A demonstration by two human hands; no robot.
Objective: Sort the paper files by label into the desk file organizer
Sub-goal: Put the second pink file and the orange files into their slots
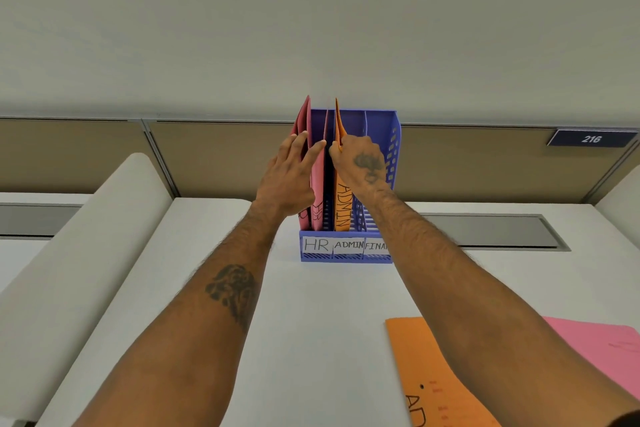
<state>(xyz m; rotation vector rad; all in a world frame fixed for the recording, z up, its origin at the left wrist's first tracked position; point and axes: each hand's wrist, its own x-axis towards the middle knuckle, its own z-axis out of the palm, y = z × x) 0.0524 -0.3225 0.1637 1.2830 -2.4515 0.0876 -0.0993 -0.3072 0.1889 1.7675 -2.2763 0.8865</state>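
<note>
We face a plain pale wall [311, 17] that fills the upper half of the view, with tan partition panels [221, 156] running along its foot and a dark number plate [591, 139] reading 216 at the far right. Below them spreads our white desk [311, 322], with a grey recessed strip [485, 230] set into it on the right and a rounded white divider [69, 253] sloping along the left.

The blue desk file organizer [381, 125] stands upright at the back of the desk against the partition, its open front toward us and its three slots labelled HR, ADMIN and FINA on paper strips [346, 245] across its base. Pink files [317, 191] stand on edge in the left, HR slot, long axis running up and slightly tilted left. An orange file [343, 208] marked ADMIN stands on edge in the middle slot, its long axis vertical, top corner rising above the organizer's rim.

Near us on the desk at the right lie another orange file [443, 371], flat, lettering toward us, and a pink file [602, 354] partly beneath our arm.

Our left hand [287, 180] is spread with fingers extended, resting against the pink files, gripping nothing. Our right hand [360, 163] is curled closed, pinching the near edge of the orange ADMIN file.
</note>
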